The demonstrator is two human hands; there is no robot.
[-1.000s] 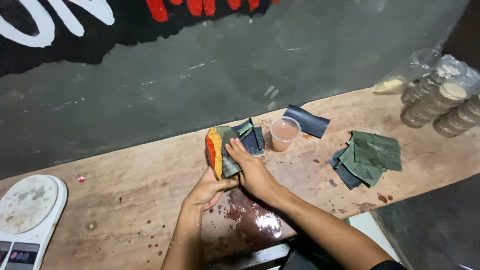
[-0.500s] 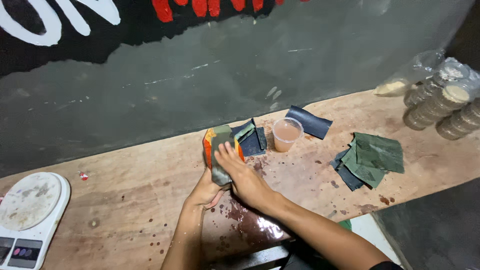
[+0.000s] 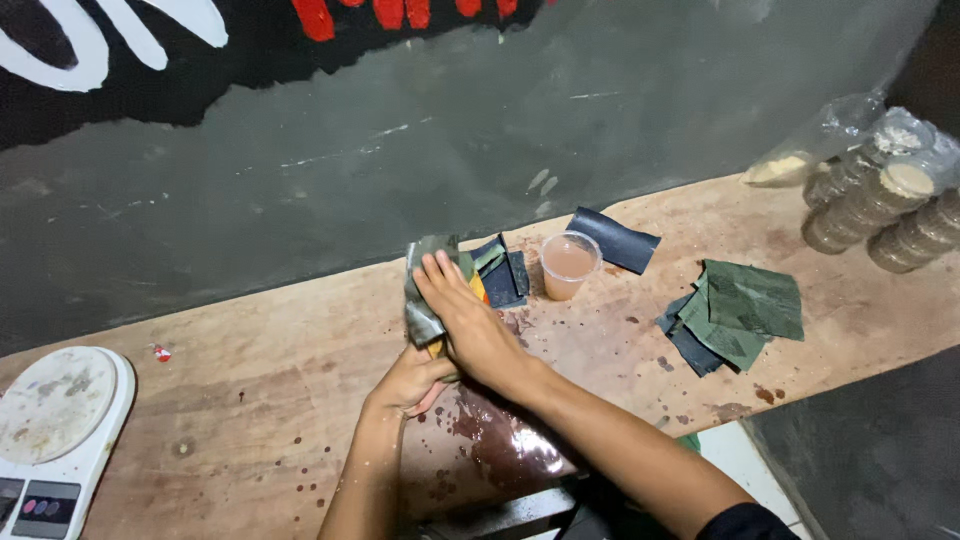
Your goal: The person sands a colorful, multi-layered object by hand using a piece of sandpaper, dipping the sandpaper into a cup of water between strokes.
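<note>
My right hand (image 3: 470, 320) lies flat on a grey-green sheet of sandpaper (image 3: 422, 290) wrapped over a block-like object with orange and yellow edges (image 3: 478, 288). My left hand (image 3: 408, 380) grips the near end of that object from below. Both hands press it against the wet, reddish-stained part of the wooden bench (image 3: 250, 400). Small dark sandpaper pieces (image 3: 505, 275) lie just behind the hands.
A clear plastic cup of cloudy pinkish water (image 3: 568, 265) stands right of the hands. A curled dark sheet (image 3: 615, 238) lies behind it; a pile of green sandpaper squares (image 3: 740, 310) lies farther right. Stacked round containers (image 3: 880, 210) sit far right; a white kitchen scale (image 3: 55, 420) far left.
The sandpaper has been pulled over the object, so its orange and yellow side is now mostly covered. My right hand has slid forward along it, away from me.
</note>
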